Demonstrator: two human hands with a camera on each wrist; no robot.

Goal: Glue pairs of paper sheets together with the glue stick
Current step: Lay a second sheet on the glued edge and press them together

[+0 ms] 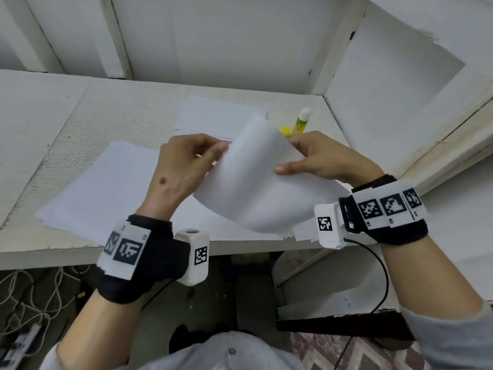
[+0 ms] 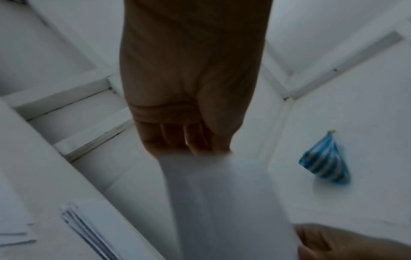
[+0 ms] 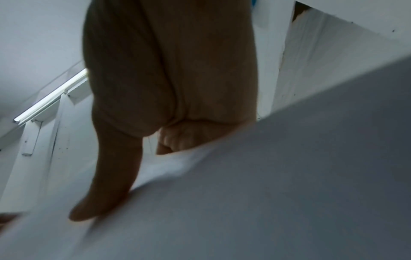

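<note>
A white paper sheet (image 1: 253, 180) is held curved above the table between both hands. My left hand (image 1: 186, 161) pinches its left edge with fingers curled; in the left wrist view the sheet (image 2: 222, 202) hangs from the left hand (image 2: 195, 144). My right hand (image 1: 314, 158) grips the right edge, thumb on top; the right wrist view shows the thumb lying on the sheet (image 3: 266, 176) under the right hand (image 3: 133, 176). A green-and-yellow glue stick (image 1: 301, 121) lies behind the sheet, with its yellow cap (image 1: 285, 130) partly hidden beside it.
A spread of white sheets (image 1: 106, 188) lies on the table to the left, another stack (image 1: 213, 113) further back. White walls enclose the table (image 1: 40, 108) behind and on the right. A blue striped cone (image 2: 324, 160) hangs on the wall. Cables lie under the table.
</note>
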